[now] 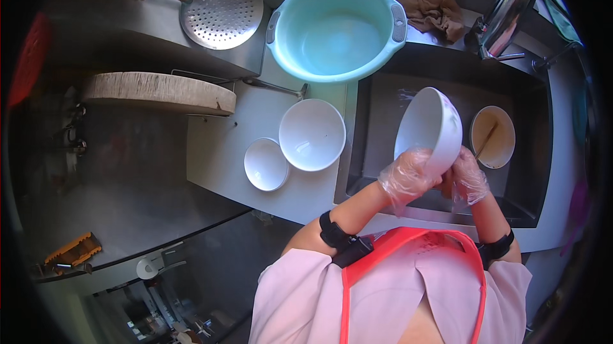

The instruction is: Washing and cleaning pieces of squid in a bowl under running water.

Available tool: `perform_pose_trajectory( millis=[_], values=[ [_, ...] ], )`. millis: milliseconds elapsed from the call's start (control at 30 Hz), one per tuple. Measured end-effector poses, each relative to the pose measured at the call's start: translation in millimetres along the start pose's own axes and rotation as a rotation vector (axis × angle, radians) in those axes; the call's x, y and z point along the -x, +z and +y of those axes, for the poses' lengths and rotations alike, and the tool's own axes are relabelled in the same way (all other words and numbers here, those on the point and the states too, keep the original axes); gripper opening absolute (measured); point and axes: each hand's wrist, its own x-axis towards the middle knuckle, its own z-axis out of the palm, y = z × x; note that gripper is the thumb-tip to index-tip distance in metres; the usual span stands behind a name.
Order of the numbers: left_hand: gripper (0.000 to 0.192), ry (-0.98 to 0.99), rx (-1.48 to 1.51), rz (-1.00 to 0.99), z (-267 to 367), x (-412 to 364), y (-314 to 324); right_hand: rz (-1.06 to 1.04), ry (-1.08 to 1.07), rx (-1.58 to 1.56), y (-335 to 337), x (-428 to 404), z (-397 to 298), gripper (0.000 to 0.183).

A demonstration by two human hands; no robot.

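Over the sink, a white bowl (421, 124) with a floral pattern on its outer wall is tipped on its side, its opening towards the left. My left hand (407, 174), in a clear plastic glove, grips the lower rim. On the outer side my right hand (469, 176), gloved the same way, presses against the bowl; some of its fingers are hidden behind it. Right of the hands, a second bowl (500, 145) stands in the sink (378, 147), with a brownish inside and a thin stick-like utensil (487, 139) leaning in it.
Left of the sink, a large white bowl (312, 135) and a smaller one (266, 164) stand on the counter (230, 171). Beyond are a mint-green basin (335, 76), a perforated metal disc (222, 11), a crumpled brown cloth (433, 11), a faucet (507, 13) and a round wooden chopping block (163, 92).
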Motion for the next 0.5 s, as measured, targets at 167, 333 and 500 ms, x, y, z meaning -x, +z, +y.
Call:
perform_pose_trajectory(
  millis=[167, 333, 500],
  values=[
    [0.028, 0.42, -0.656, -0.195, 6.1, 18.8, 6.4, 0.158, -0.27, 0.105, -1.8, -5.4, -20.6, 0.027],
    [0.034, 0.435, -0.824, -0.237, 20.7, 26.8, 16.3, 0.018, -0.054, -0.311, -18.9, -6.6, -11.1, 0.031],
    [0.033, 0.473, -1.064, -0.135, 32.0, 30.9, -1.1, 0.007, -0.097, -0.135, -4.1, 0.7, -3.3, 0.034]
  ],
)
